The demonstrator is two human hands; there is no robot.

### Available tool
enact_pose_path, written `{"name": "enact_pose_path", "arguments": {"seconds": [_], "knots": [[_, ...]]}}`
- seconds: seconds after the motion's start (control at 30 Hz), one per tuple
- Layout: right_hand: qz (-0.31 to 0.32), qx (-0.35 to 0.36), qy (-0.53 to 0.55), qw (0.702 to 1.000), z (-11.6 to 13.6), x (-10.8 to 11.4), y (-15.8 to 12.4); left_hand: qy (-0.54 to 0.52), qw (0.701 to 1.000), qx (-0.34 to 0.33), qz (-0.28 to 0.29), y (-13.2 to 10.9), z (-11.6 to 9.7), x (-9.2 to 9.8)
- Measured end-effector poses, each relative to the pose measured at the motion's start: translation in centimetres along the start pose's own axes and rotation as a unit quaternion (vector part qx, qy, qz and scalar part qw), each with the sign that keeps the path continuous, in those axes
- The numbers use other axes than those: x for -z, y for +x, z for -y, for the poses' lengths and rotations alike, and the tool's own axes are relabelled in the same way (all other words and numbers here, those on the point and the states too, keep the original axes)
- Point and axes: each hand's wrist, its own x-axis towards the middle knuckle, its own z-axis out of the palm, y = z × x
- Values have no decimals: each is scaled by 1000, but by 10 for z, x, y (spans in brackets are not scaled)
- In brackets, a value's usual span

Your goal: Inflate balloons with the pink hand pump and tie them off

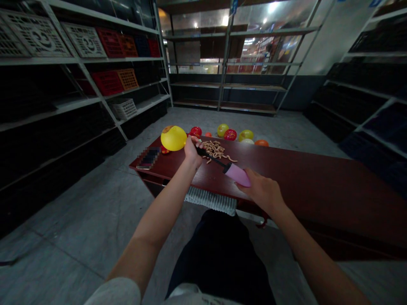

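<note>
Yellow balloon (pixel 173 137), inflated, is held above the left end of the dark red desk (pixel 302 178), its neck pinched in the closed grip of the left hand (pixel 191 151) at the tip of the pink pump (pixel 237 173), whose handle the right hand (pixel 262 192) clasps firmly.

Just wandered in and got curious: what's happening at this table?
A person sits at a dark red table. Their left hand holds the neck of an inflated yellow balloon at the black nozzle of a pink hand pump, whose body the right hand grips. A pile of uninflated balloons lies behind the pump, a phone lies to the left, and several small inflated balloons sit along the far edge.
</note>
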Motion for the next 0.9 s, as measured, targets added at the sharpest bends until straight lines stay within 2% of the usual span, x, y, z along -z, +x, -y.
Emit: {"name": "enact_pose_path", "arguments": {"seconds": [0.13,0.27,0.53,0.67,0.8,0.9], "knots": [[23,-8,28,999,20,9,12,13,999,28,37,-15,12,-5],[24,-6,50,998,30,11,15,10,998,52,35,-23,21,-7],[14,-20,61,998,27,-5,5,25,999,30,2,-6,26,0],[8,-14,56,998,14,-11,0,11,1000,21,-9,4,17,4],[-8,-12,54,998,-4,-18,-7,2,999,-8,-33,15,-2,5],[-10,-23,30,999,-14,-20,-11,-6,999,-28,-29,19,-15,3]]}}
